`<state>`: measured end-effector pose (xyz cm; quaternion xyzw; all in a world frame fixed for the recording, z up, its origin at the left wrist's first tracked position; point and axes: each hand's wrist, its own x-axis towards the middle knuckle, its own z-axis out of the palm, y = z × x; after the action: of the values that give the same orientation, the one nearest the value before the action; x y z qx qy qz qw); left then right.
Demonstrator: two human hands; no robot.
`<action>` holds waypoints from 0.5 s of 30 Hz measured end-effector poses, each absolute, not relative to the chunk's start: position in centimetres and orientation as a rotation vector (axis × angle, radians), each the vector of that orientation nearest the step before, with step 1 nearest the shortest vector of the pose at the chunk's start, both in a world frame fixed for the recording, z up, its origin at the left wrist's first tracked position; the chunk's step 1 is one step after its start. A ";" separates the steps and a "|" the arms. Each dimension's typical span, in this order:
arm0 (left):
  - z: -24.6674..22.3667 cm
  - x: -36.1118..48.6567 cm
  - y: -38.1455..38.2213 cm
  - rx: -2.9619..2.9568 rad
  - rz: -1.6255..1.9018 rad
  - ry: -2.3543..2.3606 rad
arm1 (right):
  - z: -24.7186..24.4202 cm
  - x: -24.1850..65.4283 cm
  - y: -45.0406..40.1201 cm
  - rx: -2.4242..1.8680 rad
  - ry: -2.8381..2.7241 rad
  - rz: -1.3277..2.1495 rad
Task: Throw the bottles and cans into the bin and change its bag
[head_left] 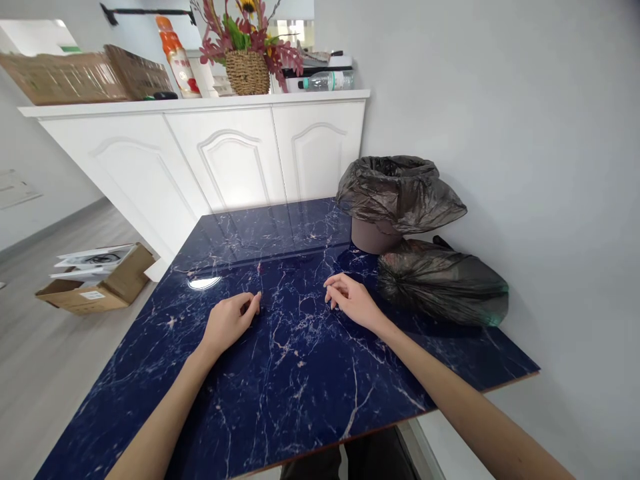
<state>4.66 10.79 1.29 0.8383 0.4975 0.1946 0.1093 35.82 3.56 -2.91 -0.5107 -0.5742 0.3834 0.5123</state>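
Note:
My left hand rests on the dark blue marbled tabletop, its fingers loosely curled in and the thumb near the forefinger; nothing shows in it. To the right, my right hand lies on the same surface with bent fingers drawn together, also with nothing visible in it. A gap of bare tabletop separates the two. Nearest to my right hand is a tied black plastic bag, full and lying on its side. Behind that bag stands a brownish bin with a black bin liner folded over its rim.
A white cabinet borders the far table edge, carrying a flower basket, an orange-capped bottle, a clear bottle and cardboard boxes. An open carton sits on the floor at left. A grey wall rises at right.

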 end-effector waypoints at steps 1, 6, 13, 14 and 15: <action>1.3 4.7 10.8 2.463 0.568 1.462 | -2.9 35.8 3.6 -1.229 -1.381 0.921; 1.3 4.6 10.8 2.450 0.558 1.470 | -2.9 35.9 3.2 -1.226 -1.378 0.918; 1.0 4.5 10.9 2.453 0.560 1.459 | -1.6 37.3 -1.6 -1.233 -1.494 0.906; 1.0 4.5 10.9 2.456 0.563 1.457 | -1.1 37.6 -2.7 -1.242 -1.537 0.893; 1.0 4.5 10.9 2.459 0.565 1.456 | -0.5 38.0 -3.9 -1.254 -1.586 0.879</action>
<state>4.46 10.86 0.96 0.8386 0.4965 0.1928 0.1141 38.03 -3.91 -0.53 -0.5075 -0.6419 0.3558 0.4515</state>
